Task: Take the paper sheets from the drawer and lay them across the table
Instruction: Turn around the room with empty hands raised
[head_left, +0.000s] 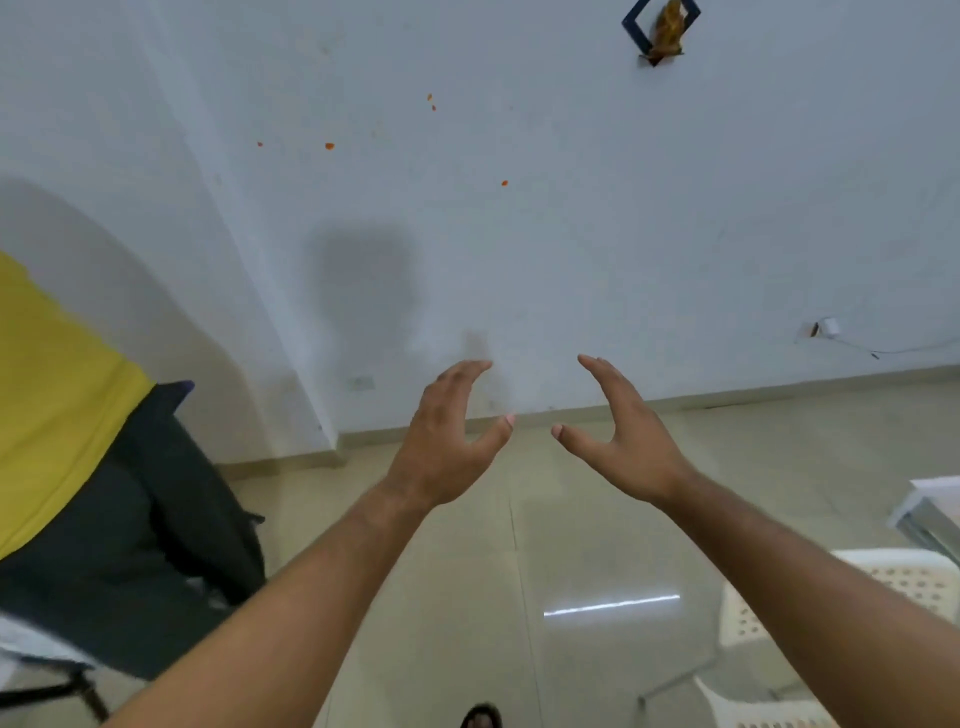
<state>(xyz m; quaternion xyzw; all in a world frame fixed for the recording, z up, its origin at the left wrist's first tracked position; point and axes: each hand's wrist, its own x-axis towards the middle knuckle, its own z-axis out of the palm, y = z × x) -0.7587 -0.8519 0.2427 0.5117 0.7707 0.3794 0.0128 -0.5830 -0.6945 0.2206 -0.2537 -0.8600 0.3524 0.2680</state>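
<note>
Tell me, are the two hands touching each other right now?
Apart. The head view shows the left hand and right hand raised side by side, with floor plainly visible in the gap between their thumb tips.

A plain indoor room, perhaps a home or a modest office; which one is unclear. A bare white wall (571, 218), marked with small orange specks (329, 146), meets glossy beige floor tiles (582, 535). A small framed ornament (661, 31) hangs high up. A plug with a thin cable (830, 327) sits low on the wall. A white perforated plastic chair (909, 582) stands at the right.
</note>
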